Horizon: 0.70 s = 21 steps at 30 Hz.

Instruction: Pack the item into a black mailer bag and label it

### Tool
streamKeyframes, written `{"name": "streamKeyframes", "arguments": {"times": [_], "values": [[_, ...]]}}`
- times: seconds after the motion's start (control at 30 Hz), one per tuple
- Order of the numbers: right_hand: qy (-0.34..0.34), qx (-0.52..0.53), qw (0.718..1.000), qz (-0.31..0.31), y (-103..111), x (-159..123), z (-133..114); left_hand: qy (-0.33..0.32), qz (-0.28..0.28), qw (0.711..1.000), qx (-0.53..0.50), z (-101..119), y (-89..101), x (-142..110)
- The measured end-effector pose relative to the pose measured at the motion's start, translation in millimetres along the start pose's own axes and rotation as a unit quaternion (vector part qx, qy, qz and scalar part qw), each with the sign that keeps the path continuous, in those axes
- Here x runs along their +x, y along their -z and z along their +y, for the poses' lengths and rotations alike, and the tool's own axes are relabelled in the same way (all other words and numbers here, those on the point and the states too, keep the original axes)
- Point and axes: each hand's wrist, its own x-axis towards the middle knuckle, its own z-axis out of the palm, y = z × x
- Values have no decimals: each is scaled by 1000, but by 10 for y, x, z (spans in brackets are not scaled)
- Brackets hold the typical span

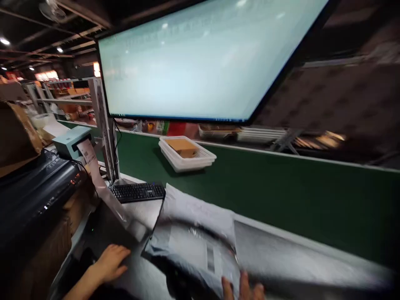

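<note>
The site is a warehouse packing station, as indicated by the belt (281,183), label printer (70,141), parcel (190,248), monitor (187,75), keyboard (137,192) and shelves (67,101).

Pale plastic mailing bag (193,243), rumpled, apparently labelled, lying aslant on grey bench (271,246)

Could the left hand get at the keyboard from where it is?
Probably yes. The left hand looks empty, and the keyboard lies ahead of it; the paper strip runs partly between them, but leaves most keys uncovered.
</note>
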Motion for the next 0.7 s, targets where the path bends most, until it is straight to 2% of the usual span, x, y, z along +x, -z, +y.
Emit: {"name": "streamKeyframes", "arguments": {"times": [0.03,0.1,0.17,0.23,0.3,0.4,0.5,0.6,0.7], "values": [[5,-45,998,48,3,-123,73,-19,4,1000,-6,-21,-11,-67],[39,-86,993,70,-29,-353,199,-36,4,999,-10,-77,-82,-162],[31,-112,992,39,-87,-572,301,-35,-29,999,6,-149,-182,-200],[-4,-134,991,-11,-169,-820,363,-43,-90,994,34,-204,-255,-177],[-43,-145,987,-57,-292,-1133,377,-68,-140,986,59,-211,-260,-106],[-104,-142,979,-100,-520,-1697,317,-118,-160,977,82,-160,-148,58],[-152,-131,974,-108,-675,-2212,218,-163,-158,967,113,-150,-35,280],[-182,-123,972,-83,-621,-2563,193,-197,-169,953,154,-182,-38,538],[-227,-121,966,-8,-367,-2792,299,-222,-190,934,208,-122,-147,750]]}}
